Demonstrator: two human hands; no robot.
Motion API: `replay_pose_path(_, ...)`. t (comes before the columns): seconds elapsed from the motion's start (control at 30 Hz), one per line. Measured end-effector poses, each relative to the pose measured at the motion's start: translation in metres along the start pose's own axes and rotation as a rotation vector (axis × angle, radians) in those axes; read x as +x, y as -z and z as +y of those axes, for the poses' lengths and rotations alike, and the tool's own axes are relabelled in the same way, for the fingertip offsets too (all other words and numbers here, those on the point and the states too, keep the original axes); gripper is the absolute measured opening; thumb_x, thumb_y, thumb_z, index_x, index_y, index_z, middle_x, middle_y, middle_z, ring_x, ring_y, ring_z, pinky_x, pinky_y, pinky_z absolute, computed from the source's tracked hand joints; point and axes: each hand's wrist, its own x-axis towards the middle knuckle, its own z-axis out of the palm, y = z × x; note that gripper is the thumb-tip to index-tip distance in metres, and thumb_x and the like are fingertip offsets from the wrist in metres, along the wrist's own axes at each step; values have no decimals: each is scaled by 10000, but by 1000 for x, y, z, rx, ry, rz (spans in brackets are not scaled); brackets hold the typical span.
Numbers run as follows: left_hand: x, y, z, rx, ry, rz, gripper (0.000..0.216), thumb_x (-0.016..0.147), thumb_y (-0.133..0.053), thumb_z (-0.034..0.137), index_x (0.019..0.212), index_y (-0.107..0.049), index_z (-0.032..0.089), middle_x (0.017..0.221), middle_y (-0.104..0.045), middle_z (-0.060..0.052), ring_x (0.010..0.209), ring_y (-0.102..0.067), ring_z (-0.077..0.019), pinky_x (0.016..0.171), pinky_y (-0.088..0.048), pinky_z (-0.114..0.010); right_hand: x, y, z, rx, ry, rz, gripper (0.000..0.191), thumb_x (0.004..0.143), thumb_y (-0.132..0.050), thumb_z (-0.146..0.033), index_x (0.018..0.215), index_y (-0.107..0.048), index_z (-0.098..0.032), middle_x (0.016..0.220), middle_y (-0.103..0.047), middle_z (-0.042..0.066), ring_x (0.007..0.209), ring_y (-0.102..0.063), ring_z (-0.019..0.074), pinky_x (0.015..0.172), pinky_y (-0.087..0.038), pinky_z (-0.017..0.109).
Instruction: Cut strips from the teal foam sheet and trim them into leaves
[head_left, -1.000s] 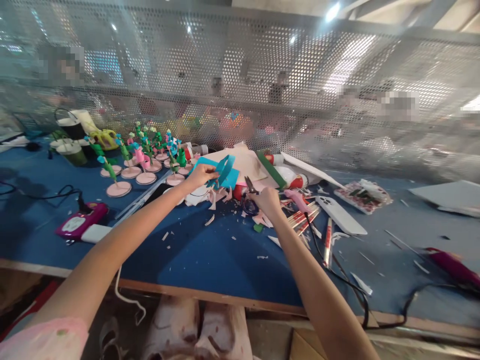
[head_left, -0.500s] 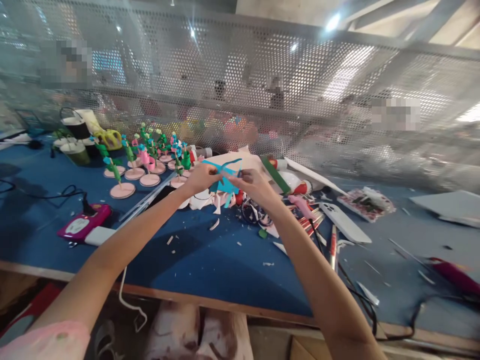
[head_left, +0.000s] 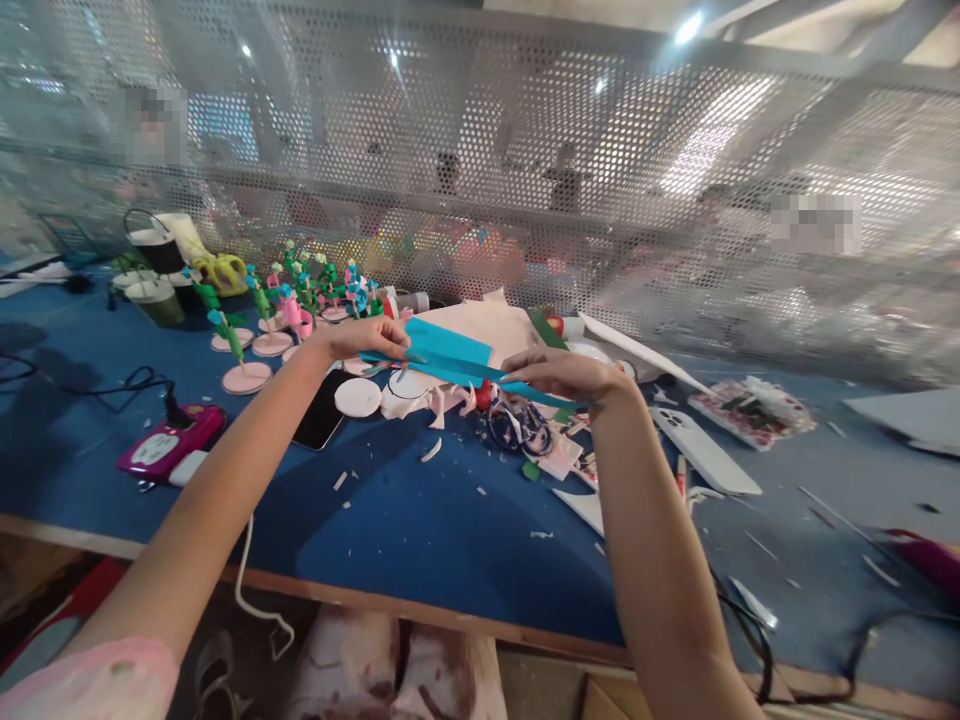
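A bright blue sheet of paper (head_left: 450, 345) is held above the table, with a long narrow blue strip along its near side. My left hand (head_left: 375, 338) pinches the left end between thumb and fingers. At the other end, the fingers of my right hand (head_left: 559, 372) lie over the blue paper and grip it, with the strip's tip showing under the wrist. Beneath are a white disc (head_left: 358, 397) and pale paper scraps (head_left: 442, 405). To the left stand several small paper flowers on pink round bases (head_left: 247, 378).
A dark phone (head_left: 319, 415) lies near my left forearm, and a white phone (head_left: 709, 450) right of my right forearm. A magenta device (head_left: 171, 442) with a cable sits at left. A perforated metal screen (head_left: 480, 150) rises behind the blue table (head_left: 420, 520).
My hands have moved apart, the left one leftward and the right one rightward. The blue paper, bunched between them before, is now stretched out flatter.
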Motion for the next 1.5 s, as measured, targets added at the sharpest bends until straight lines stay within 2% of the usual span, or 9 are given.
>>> replay_pose_path(0.3,3,0,-10,-42,52,-73,279,583,-761,402,618,-693,134,415,-571,-22,363,-500,-95,381,-383,-190,-3,16,14,-50,-11,-35,112,687,-571,-100,714,-680,-103,646,-652,19,579,-554,103,579,-425,213)
replay_pose_path(0.47,6,-6,-11,-107,23,-80,285,605,-757,392,620,-692,116,413,-575,-18,393,-516,-80,444,-431,-183,8,27,28,112,169,164,243,756,-533,-223,950,-657,-143,667,-650,7,443,-426,68,468,-351,197)
replay_pose_path(0.6,17,-21,-12,-359,-57,116,240,630,-755,322,569,-653,114,467,-601,-16,430,-533,-72,432,-422,-167,25,18,37,338,253,381,388,880,-309,-325,1021,-619,-140,801,-667,49,447,-386,55,423,-296,154)
replay_pose_path(0.77,27,-36,-7,-623,-125,363,150,698,-708,242,676,-656,103,504,-595,14,435,-533,-47,454,-439,-153,41,-17,34,448,194,33,349,801,-398,-214,1079,-591,-129,1052,-661,118,800,-624,147,696,-504,276)
replay_pose_path(0.87,26,-42,-3,-489,-103,350,215,670,-733,284,635,-639,94,509,-612,-1,439,-550,-66,464,-449,-175,46,-34,27,520,233,114,259,840,-446,-315,985,-612,-179,1028,-677,85,866,-641,165,768,-519,310)
replay_pose_path(1.03,28,-50,-1,-215,-24,188,316,711,-693,382,844,-668,97,596,-665,-48,482,-583,-103,507,-464,-219,52,-41,21,642,203,418,145,841,-531,-232,751,-621,-164,688,-681,12,545,-583,88,531,-498,196)
replay_pose_path(1.23,30,-45,-14,24,-266,473,538,818,-548,431,1301,-437,222,1030,-636,-103,750,-631,-150,665,-517,-291,50,-41,17,815,132,520,171,831,-564,-194,660,-565,-186,543,-613,-42,475,-535,57,532,-491,160)
replay_pose_path(1.37,30,-48,-17,449,-565,559,371,775,-629,355,1140,-605,298,1302,-470,-83,1220,-427,-258,1005,-369,-456,50,-47,16,826,119,482,175,812,-576,-172,640,-548,-189,538,-610,-43,483,-534,60,551,-495,164)
replay_pose_path(1.5,32,-57,-13,503,-690,518,180,840,-542,322,819,-710,261,1198,-557,-72,1183,-460,-236,1008,-350,-463,55,-48,21,658,108,403,108,778,-602,-211,674,-582,-189,544,-606,-35,483,-529,70,505,-460,171)
